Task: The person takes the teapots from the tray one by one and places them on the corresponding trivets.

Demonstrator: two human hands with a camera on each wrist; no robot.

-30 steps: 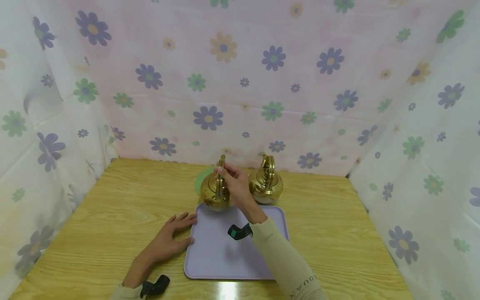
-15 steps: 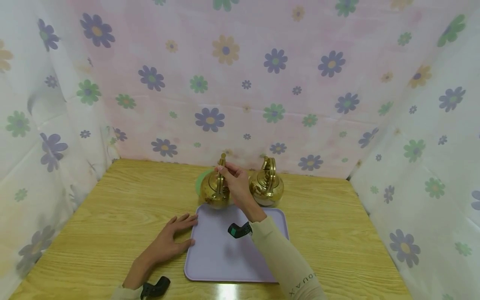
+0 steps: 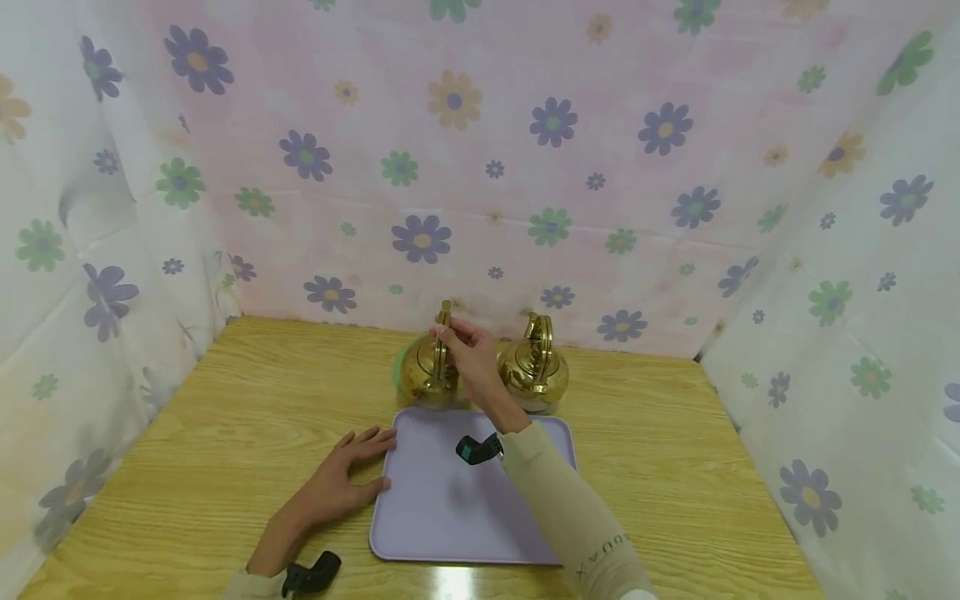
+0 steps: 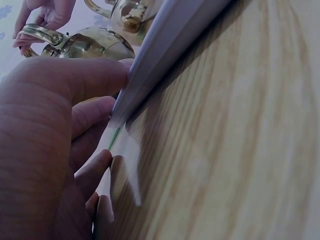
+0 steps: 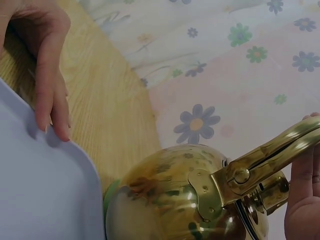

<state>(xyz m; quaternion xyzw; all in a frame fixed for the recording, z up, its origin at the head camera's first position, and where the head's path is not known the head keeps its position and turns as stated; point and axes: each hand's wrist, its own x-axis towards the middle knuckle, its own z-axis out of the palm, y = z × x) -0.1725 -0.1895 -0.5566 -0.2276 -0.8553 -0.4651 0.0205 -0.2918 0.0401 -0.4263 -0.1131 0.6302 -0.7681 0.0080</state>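
Brass kettle [image 3: 422, 382], the left one, stands or hangs just behind the tray; whether its base touches anything cannot be made out. My right hand [image 3: 477, 360] grips its upright handle from the right. In the right wrist view its shiny body [image 5: 160, 192] and riveted handle [image 5: 272, 157] show up close. My left hand [image 3: 333, 482] rests on the table, fingers extended, its fingertips and thumb touching the left rim of the lilac tray [image 3: 442, 521]. A second brass kettle [image 3: 528, 379] stands right of my right hand, partly behind it.
A green round piece [image 3: 399, 368] peeks out behind the left kettle, mostly covered by it. The wooden table [image 3: 660, 467] ends at a flower-patterned curtain [image 3: 495, 217] at the back and sides, close behind the kettles.
My right hand has moved the left kettle slightly back and up, off the tray's far edge and over more of the green piece. The left hand stays put; the view shifts a little.
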